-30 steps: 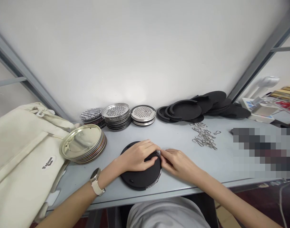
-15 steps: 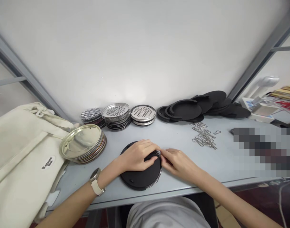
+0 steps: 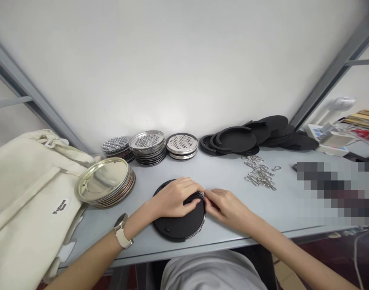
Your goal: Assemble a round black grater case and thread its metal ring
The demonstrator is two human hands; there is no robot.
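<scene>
A round black disc (image 3: 180,227) with a metal rim showing along its right side lies near the table's front edge. Across its top rests my left hand (image 3: 178,197), its fingers curled toward the disc's right edge and its thumb on the black face. My right hand (image 3: 222,205) is closed in a pinch at that same edge, touching the left fingertips. Between the fingertips sits something small and hidden; thin metal glints beside it. Loose metal clips (image 3: 259,175) lie in a small heap to the right, beyond my right hand.
Gold-coloured lids (image 3: 104,181) are stacked at left beside a cream bag (image 3: 27,201). Perforated metal discs (image 3: 147,141) and a shorter stack (image 3: 182,144) stand by the wall. Black round pieces (image 3: 237,139) overlap at the back right, near a white device (image 3: 332,139).
Both hands and the black disc hold almost the same place throughout. Only a very slight shift of the view shows.
</scene>
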